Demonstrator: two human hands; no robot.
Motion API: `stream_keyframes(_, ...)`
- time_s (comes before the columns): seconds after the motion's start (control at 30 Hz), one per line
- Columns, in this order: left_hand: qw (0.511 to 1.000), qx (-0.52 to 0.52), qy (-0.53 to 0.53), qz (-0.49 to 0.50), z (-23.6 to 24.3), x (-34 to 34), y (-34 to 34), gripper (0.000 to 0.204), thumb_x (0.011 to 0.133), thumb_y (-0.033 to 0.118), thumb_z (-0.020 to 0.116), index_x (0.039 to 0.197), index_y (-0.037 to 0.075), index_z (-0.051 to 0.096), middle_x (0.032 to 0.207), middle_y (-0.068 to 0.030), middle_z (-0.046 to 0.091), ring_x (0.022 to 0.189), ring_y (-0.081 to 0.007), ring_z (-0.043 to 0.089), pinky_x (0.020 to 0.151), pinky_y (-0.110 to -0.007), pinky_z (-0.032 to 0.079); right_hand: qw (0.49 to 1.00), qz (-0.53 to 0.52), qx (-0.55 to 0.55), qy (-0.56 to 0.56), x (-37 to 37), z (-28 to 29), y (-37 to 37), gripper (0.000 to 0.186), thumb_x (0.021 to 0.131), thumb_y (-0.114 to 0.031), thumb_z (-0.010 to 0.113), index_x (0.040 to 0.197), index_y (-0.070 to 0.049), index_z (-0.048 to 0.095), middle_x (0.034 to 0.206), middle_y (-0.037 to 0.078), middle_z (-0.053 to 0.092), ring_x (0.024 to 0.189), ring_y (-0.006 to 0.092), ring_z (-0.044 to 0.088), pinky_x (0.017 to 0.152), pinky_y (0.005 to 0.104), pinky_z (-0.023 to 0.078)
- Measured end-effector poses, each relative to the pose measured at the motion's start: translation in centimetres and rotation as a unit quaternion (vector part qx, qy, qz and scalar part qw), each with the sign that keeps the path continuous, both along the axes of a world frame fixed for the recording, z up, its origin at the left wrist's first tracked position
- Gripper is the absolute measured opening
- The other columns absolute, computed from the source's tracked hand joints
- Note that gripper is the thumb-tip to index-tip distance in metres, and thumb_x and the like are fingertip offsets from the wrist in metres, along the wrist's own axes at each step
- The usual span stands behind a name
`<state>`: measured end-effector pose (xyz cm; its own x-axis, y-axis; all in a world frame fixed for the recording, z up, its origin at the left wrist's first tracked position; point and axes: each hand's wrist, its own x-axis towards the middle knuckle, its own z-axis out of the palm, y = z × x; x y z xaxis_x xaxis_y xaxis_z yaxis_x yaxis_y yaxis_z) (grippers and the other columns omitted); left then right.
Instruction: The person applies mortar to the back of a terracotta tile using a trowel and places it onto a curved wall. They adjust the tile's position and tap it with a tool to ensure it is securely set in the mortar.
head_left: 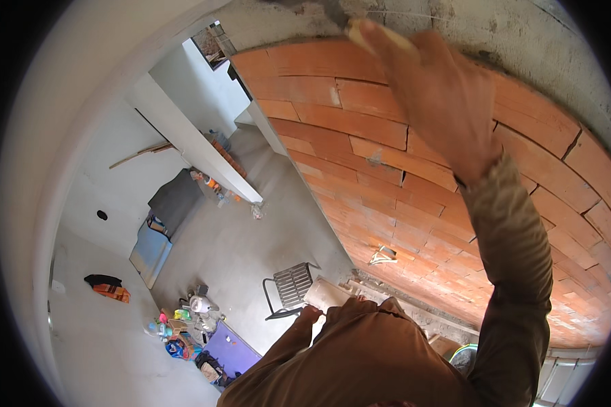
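Observation:
High up along the top of the brick wall [380, 159], my right hand [448, 95] is closed around the pale wooden handle of a trowel [380, 37]. Its dark metal part reaches the grey concrete band [523, 34] above the bricks, and the blade is mostly cut off by the upper edge. Motion blurs this hand a little. Low down in front of my brown jacket, my left hand [310, 314] is closed beside a tan board-like piece [329, 293]. What its fingers hold is too small to make out.
A slatted metal chair [292, 285] stands on the floor far below. A purple panel [227, 349] and several clustered items [190, 319] lie at the lower left. Beside my jacket is a round container [463, 357]. A white pillar [190, 139] rises at the left.

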<state>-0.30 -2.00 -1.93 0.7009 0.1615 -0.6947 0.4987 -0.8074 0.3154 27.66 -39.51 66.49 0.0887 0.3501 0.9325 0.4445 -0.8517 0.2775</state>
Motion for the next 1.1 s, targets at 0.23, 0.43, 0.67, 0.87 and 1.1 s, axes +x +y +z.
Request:
stream_keyframes(0.23, 0.990, 0.002, -0.058, -0.132, 0.0, 2.3, -0.3, 0.009, 0.085, 0.018, 0.066, 0.086, 0.013, 0.074, 0.079, -0.0039, 0.068, 0.077, -0.0163, 0.065, 0.068, -0.035, 0.052, 1.000, -0.012, -0.005, -0.010, -0.3, -0.6, -1.8, 0.050, 0.083, -0.011, 0.064, 0.131, -0.028, 0.062, 0.076, 0.003, 0.048, 0.055, 0.0178, 0.056, 0.043, 0.0323, 0.046)
stream_keyframes(0.43, 0.983, -0.046, -0.107, -0.145, -2.7, 1.8, 0.7, 0.034, 0.086, 0.041, 0.058, 0.077, 0.012, 0.073, 0.089, -0.0138, 0.073, 0.089, -0.0334, 0.069, 0.079, -0.045, 0.056, 1.000, -0.025, -0.014, -0.007, -1.4, 0.1, -3.0, 0.053, 0.084, -0.015, 0.070, 0.135, -0.028, 0.060, 0.079, 0.001, 0.054, 0.060, 0.0147, 0.057, 0.047, 0.0309, 0.049)
stream_keyframes(0.67, 0.999, 0.005, -0.025, -0.031, -2.6, -0.5, -0.1, 0.054, 0.083, 0.062, 0.062, 0.094, 0.011, 0.077, 0.099, -0.0155, 0.074, 0.097, -0.0314, 0.070, 0.083, -0.041, 0.055, 0.999, -0.048, -0.003, 0.011, -1.2, -0.5, -3.9, 0.059, 0.082, -0.017, 0.074, 0.138, -0.030, 0.059, 0.080, 0.000, 0.058, 0.058, 0.0134, 0.056, 0.049, 0.0301, 0.050)
stream_keyframes(0.87, 0.998, 0.015, -0.033, -0.058, -1.9, -0.8, -0.2, 0.040, 0.087, 0.049, 0.058, 0.094, 0.014, 0.077, 0.097, -0.0136, 0.074, 0.094, -0.0309, 0.070, 0.082, -0.041, 0.055, 0.999, -0.039, -0.023, 0.020, -1.3, 0.0, -1.1, 0.058, 0.081, -0.015, 0.074, 0.135, -0.028, 0.060, 0.078, 0.001, 0.054, 0.056, 0.0154, 0.056, 0.047, 0.0309, 0.049)
stream_keyframes(1.1, 0.993, 0.017, -0.109, -0.049, -2.1, 0.5, 0.3, 0.037, 0.080, 0.047, 0.063, 0.083, 0.012, 0.076, 0.092, -0.0131, 0.074, 0.088, -0.0325, 0.070, 0.080, -0.046, 0.056, 1.000, -0.023, -0.014, -0.001, 1.5, 0.5, 3.5, 0.059, 0.082, -0.009, 0.066, 0.137, -0.027, 0.058, 0.079, 0.002, 0.052, 0.056, 0.0164, 0.057, 0.043, 0.0315, 0.049)
